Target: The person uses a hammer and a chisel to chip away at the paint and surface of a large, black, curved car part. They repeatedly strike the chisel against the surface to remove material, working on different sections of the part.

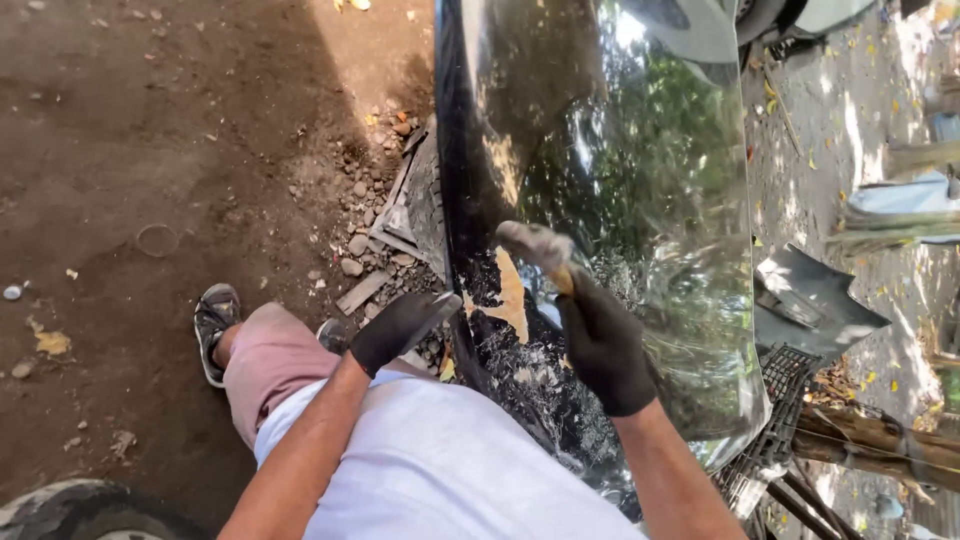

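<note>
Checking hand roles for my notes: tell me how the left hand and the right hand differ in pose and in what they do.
The left hand lies flat and open against the edge of the glossy black panel, holding nothing; the right hand is closed around the wooden handle of a hammer. The left hand sits lower, near the knee; the right hand is raised over the panel's chipped patch. Both wear dark gloves.

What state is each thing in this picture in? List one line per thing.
Left hand: gloved, pressed flat on the panel's edge.
Right hand: gloved, gripping a hammer.
Hammer: raised, head blurred.
Glossy black body panel: paint chipped, bare patch showing.
Sandal: worn, on dirt.
</note>
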